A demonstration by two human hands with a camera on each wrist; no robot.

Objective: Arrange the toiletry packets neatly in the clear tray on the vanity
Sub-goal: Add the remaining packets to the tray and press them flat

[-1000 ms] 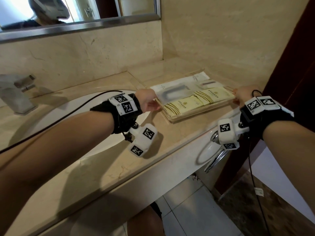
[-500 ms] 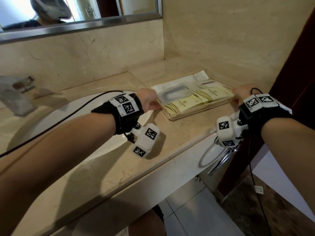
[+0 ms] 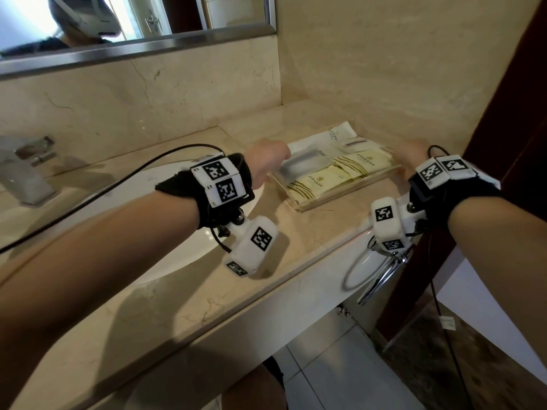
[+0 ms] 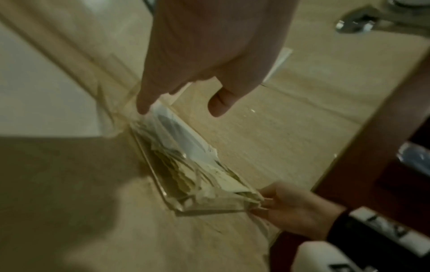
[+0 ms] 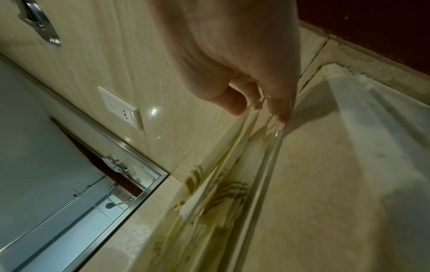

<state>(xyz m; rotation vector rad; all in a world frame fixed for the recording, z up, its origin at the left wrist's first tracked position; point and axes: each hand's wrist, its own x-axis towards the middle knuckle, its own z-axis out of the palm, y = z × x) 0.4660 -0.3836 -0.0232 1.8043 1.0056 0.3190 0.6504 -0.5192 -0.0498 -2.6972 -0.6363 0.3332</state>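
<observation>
A clear tray (image 3: pixel 313 204) lies on the marble vanity near the right back corner. In it are two yellow packets (image 3: pixel 318 181) side by side along the front and white packets (image 3: pixel 307 156) behind them, one white packet (image 3: pixel 340 133) sticking out past the back rim. My left hand (image 3: pixel 268 162) is at the tray's left end; in the left wrist view its fingers (image 4: pixel 144 107) hang relaxed, one tip touching the white packet, the thumb apart. My right hand (image 3: pixel 410 155) pinches the tray's right end (image 5: pixel 274 128) between thumb and fingertips (image 5: pixel 280 113).
A white sink basin (image 3: pixel 183 247) lies left of the tray, with a steel faucet (image 3: pixel 23 173) at far left. Marble walls stand close behind and right of the tray. A chrome towel ring (image 3: pixel 373 270) hangs below the counter's front edge. A dark door frame (image 3: pixel 503 128) is at right.
Both hands stay at the tray's two ends. My left hand has edged a little toward the tray's back left corner; the tray and packets look about the same.
</observation>
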